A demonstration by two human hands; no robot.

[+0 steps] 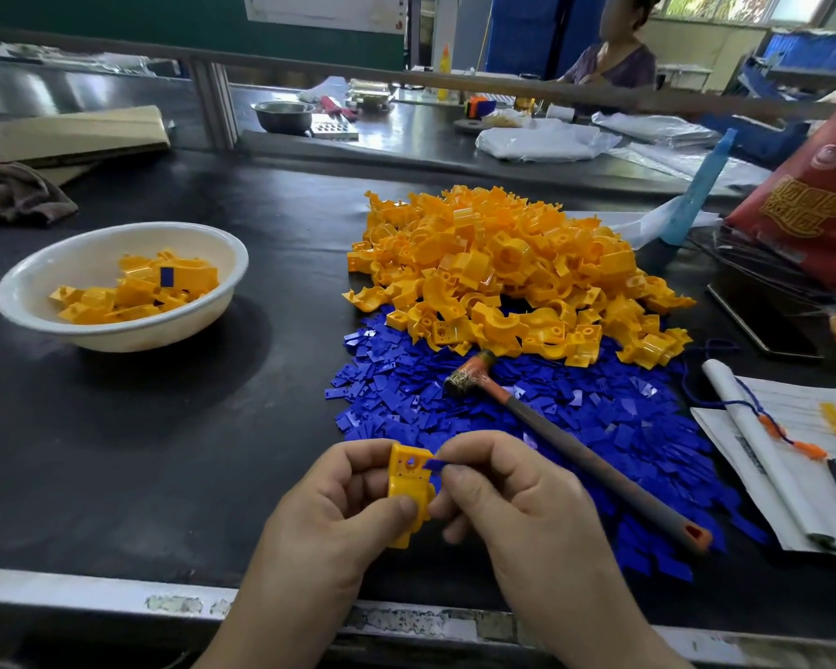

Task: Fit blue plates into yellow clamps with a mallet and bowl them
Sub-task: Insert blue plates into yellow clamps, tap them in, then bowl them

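Head camera looks down on a black work table [175, 427]. Near its front edge, the left hand [329, 519] holds one yellow clamp [409, 490] upright, with the thumb pressed on the lower part and the fingers closed behind it. The right hand [517, 499] pinches a small blue plate [436, 465] between thumb and forefinger, and the plate touches the upper right side of the clamp. Whether the plate is already in its slot, I cannot tell.

Behind the hands lies a wide spread of loose blue plates [599, 427], and on top of them rests the mallet [565, 437], not held, its head toward the left and its handle pointing to the right front. Beyond it is a big heap of yellow clamps [512, 272]. On the left side, well apart from the heaps, stands a white bowl [35, 311] with several yellow clamps inside; one of them shows a blue plate.
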